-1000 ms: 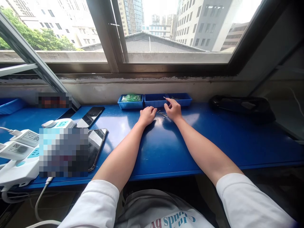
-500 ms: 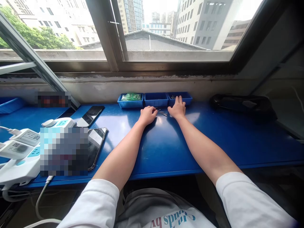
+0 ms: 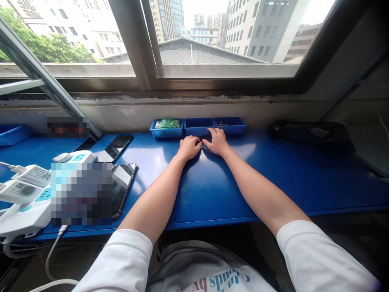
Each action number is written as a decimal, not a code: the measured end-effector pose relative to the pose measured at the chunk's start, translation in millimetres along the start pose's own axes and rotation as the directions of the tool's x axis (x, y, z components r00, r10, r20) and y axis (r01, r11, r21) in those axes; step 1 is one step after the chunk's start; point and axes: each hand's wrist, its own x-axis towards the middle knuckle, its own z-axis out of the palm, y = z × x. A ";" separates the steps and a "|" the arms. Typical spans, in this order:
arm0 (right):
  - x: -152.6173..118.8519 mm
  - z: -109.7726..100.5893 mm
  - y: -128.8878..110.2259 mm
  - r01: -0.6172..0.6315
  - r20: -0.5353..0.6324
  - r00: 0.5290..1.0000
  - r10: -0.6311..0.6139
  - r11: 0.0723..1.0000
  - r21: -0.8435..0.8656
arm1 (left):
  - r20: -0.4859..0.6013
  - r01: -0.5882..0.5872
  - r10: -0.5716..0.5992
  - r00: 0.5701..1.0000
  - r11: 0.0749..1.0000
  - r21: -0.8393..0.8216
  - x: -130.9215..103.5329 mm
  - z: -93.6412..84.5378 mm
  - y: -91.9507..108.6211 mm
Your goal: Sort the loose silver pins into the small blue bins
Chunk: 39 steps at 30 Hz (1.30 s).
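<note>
My left hand (image 3: 190, 147) rests on the blue table in front of the bins, its fingers curled together around something too small and hidden to name. Facing it, my right hand (image 3: 217, 142) has its thumb and fingers spread, with the thumb close to the left fingertips. A few thin metal pieces (image 3: 202, 140) show in the narrow gap between the hands, mostly covered. Behind stand three blue bins side by side: the left bin (image 3: 167, 133) holds green-and-clear packets, the middle bin (image 3: 199, 121) is partly hidden, and the right bin (image 3: 235, 129) holds small thin pieces.
Two phones, one farther back (image 3: 117, 147) and one nearer (image 3: 125, 184), lie on the left beside a white power strip (image 3: 27, 217) with plugs and cables. A black case-like object (image 3: 310, 136) lies at the back right. A window frame (image 3: 219, 85) runs behind the table.
My right hand has moved left and slightly down from the right bin to beside my left hand, covering the metal pieces. My left hand has hardly moved.
</note>
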 end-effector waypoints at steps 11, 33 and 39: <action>1.0 5.7 5.5 0.030 0.158 0.987 -0.028 1.000 -0.010 | 0.003 -0.012 0.012 1.000 1.000 0.010 -1.0 0.4 -0.1; 1.2 2.5 3.8 0.100 0.083 0.990 -0.113 0.984 0.147 | -0.019 -0.033 0.033 0.999 0.999 0.013 -1.8 -0.4 1.4; 1.2 0.5 0.0 0.215 0.020 0.973 -0.229 0.936 0.277 | -0.074 -0.090 0.085 0.994 0.994 -0.065 -2.2 0.0 0.8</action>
